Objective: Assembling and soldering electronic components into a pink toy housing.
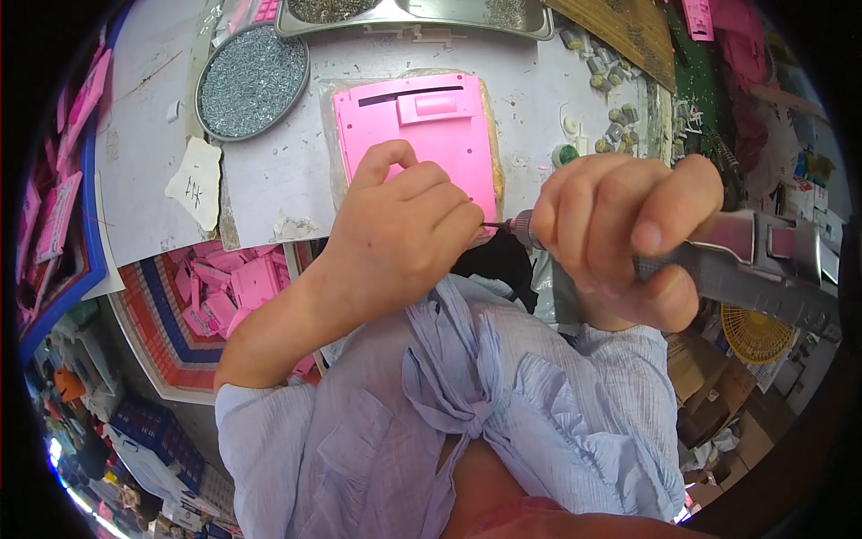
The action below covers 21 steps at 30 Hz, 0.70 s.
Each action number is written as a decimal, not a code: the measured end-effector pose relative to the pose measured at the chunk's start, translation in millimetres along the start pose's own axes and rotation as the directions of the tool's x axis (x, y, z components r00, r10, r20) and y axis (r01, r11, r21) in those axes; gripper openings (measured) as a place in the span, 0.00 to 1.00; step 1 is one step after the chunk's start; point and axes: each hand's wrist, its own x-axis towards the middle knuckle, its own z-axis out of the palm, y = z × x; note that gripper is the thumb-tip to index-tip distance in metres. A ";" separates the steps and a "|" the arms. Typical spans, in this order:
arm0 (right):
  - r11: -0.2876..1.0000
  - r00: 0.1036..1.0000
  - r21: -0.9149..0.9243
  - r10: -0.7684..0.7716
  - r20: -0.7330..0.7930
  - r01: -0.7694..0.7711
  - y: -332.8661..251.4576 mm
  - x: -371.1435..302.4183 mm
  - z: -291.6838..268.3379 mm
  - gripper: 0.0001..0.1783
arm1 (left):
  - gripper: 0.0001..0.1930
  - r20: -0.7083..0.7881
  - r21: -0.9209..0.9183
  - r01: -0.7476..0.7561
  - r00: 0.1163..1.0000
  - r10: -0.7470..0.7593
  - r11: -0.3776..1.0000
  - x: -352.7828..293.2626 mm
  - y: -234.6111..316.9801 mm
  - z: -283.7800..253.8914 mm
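A flat pink plastic casing (373, 128) lies on a padded, plastic-wrapped block in front of me. It has a dark slot near its far edge and a raised rectangular part. My left hand (409, 225) rests over the casing's near half with its fingers curled in; whatever they hold is hidden. In my right hand (620, 229) is an electric screwdriver (763, 280), gripped round its body and tilted almost level. Its thin bit points left, and the tip meets the casing's near right corner beside my left fingertips. Whether a screw sits there is too small to tell.
A round tray (253, 83) full of small screws stands at the far left, near a torn paper piece (196, 187). A metal tray (449, 16) of small parts is at the back. Small motors (615, 126) lie right. Pink parts (220, 287) fill a box below left.
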 end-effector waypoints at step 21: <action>0.940 0.960 -0.278 -0.128 0.251 0.198 57.1 -3.5 -8.7 0.10 | 0.11 -0.115 0.048 0.085 0.990 -0.079 0.995 -24.5 -38.6 15.9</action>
